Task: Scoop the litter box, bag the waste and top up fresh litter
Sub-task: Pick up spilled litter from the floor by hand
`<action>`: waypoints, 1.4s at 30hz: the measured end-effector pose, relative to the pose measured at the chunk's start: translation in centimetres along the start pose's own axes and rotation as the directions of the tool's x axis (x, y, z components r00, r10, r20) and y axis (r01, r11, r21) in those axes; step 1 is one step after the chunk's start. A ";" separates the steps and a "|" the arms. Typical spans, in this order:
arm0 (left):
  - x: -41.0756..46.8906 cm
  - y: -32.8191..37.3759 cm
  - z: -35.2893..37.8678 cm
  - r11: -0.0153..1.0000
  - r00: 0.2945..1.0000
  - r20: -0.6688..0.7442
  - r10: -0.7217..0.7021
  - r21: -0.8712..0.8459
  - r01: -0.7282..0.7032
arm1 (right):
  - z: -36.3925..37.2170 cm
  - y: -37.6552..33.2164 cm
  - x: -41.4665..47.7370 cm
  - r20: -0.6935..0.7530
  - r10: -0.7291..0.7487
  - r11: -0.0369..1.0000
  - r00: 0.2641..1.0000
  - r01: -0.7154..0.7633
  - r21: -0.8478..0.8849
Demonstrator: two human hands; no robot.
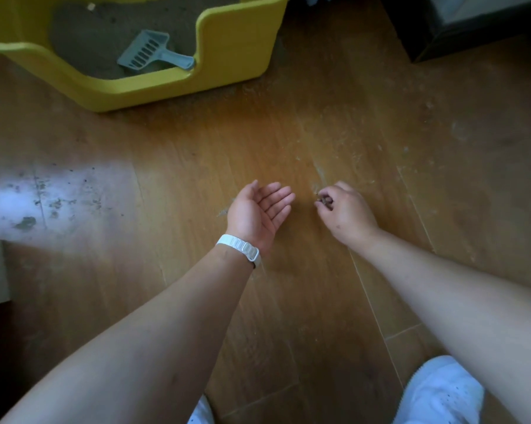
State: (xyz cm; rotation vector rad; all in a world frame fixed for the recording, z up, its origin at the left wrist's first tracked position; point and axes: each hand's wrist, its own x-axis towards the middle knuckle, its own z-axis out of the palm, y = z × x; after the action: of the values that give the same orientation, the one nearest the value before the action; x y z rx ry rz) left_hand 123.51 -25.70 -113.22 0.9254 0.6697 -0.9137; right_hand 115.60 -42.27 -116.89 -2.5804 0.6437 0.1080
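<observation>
Our white shoes [441,393] sit beneath our forearms. We cup our left hand [258,209] open, palm up, just beside our right hand [345,214], which pinches small dark bits. Ahead to the left, well apart, the scoop [149,52] lies in the litter box [227,56], handle pointing right, nearer our left hand.

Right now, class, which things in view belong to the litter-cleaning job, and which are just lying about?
Belong to the job:
yellow litter box
grey litter inside it
blue scoop lying on the litter
small bits pinched in the right hand
open left hand

Just there:
white wristband
white shoes
dark furniture
</observation>
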 end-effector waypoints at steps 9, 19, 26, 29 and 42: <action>0.1 -0.3 -0.1 1.000 1.000 -0.018 0.017 -0.003 -0.017 | 0.0 -0.3 0.1 -0.039 -0.020 0.999 0.999 0.021 0.026; 1.2 -1.7 1.6 0.998 0.999 -0.020 -0.029 -0.059 0.028 | -0.5 -7.0 -2.9 -0.141 -0.271 0.913 0.952 0.300 0.275; 1.5 -1.5 1.5 0.994 0.999 0.020 -0.037 -0.103 0.039 | -1.5 -4.4 -2.1 -0.148 -0.224 0.921 0.963 0.259 0.291; 1.6 -1.1 1.1 0.994 0.999 0.017 -0.040 -0.104 0.041 | -1.8 -1.3 -1.0 -0.127 -0.131 0.965 0.983 0.156 0.211; 1.1 -1.4 0.4 0.985 0.999 -0.014 -0.052 -0.163 0.049 | 0.3 1.4 2.2 -0.002 -0.191 0.975 0.982 0.190 0.117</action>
State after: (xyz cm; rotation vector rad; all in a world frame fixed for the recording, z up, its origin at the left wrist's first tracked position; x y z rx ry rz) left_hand 122.86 -26.83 -114.43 0.7752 0.7740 -0.8827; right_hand 116.92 -44.19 -118.18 -2.5110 0.3840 0.0190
